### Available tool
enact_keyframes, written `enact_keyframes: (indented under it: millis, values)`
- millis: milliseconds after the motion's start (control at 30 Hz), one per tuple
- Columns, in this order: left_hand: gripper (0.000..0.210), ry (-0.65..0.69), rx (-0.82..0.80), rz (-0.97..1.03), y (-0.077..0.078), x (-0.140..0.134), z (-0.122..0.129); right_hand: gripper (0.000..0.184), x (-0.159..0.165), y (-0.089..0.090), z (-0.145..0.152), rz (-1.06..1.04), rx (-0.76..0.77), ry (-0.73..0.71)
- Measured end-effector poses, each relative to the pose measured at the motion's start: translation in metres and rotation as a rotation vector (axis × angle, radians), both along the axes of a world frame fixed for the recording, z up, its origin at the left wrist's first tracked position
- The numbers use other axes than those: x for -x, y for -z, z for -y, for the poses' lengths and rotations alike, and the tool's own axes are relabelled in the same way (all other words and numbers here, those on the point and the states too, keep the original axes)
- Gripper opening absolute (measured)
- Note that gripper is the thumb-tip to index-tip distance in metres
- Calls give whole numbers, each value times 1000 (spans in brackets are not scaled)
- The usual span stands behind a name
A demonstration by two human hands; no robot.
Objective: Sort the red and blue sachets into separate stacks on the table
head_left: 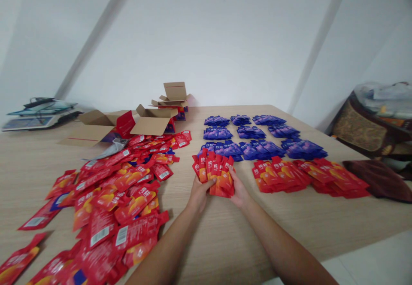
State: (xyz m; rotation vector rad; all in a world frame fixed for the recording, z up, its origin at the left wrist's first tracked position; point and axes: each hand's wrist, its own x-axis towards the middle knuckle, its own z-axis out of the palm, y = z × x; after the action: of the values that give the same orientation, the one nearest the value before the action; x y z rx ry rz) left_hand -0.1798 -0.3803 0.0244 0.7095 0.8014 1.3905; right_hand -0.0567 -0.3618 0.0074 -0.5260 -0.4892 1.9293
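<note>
Between my two hands is a fanned bunch of red pouches (pixel 214 171) with orange fruit pictures, held upright just above the table. My left hand (pixel 198 192) grips the bunch from the left, its thumb across the front. On the other side my right hand (pixel 238 190) is closed around the right edge. Directly behind the bunch lies a row of purple pouches (pixel 223 148). To the right sit two fanned groups of red pouches, a nearer group (pixel 280 175) and one farther right (pixel 333 177). A large loose heap of red pouches (pixel 119 199) spreads over the left side.
Open cardboard boxes (pixel 152 124) stand behind the heap, with another open carton (pixel 93 130) to their left. A scale (pixel 41 117) with items on it is at the far left. A dark brown cloth (pixel 380 180) lies at the table's right edge, near a patterned chair (pixel 355 126).
</note>
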Motion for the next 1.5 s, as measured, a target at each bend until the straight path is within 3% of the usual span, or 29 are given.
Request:
enact_keyframes:
  millis: [200,400,500,600,733,800,867,1000,1133,1267,1367,1500]
  values:
    - [69,25,-51,-77,1,-1,1,36,6,-2,5,75,-46,85]
    - [67,86,-200,-291,1,-1,3,40,3,-7,10,348,-128,238]
    - [63,115,-304,-436,-6,9,2,40,-2,-9,13,548,-323,428]
    - [71,175,-407,-618,-16,26,-2,52,-8,-6,13,740,-598,559]
    - [80,335,-438,-710,-15,45,-10,70,-15,4,7,981,-829,420]
    - [74,463,-399,-621,-4,47,-14,77,-16,10,2,1058,-853,300]
    - [69,507,-353,-526,11,44,-15,83,-15,14,-2,1076,-836,250]
    - [66,356,-275,-428,28,33,-12,72,-12,16,-4,1097,-764,299]
    - [60,289,-290,-427,20,29,-7,59,-13,19,-1,1130,-742,410]
    - [73,263,-357,-425,12,30,-8,66,-19,25,-2,1296,-904,519]
    - [81,228,-308,-385,16,31,-11,68,-22,29,-5,1431,-1004,437]
    - [79,143,-224,-268,24,27,-14,69,-22,23,-8,1387,-1045,266]
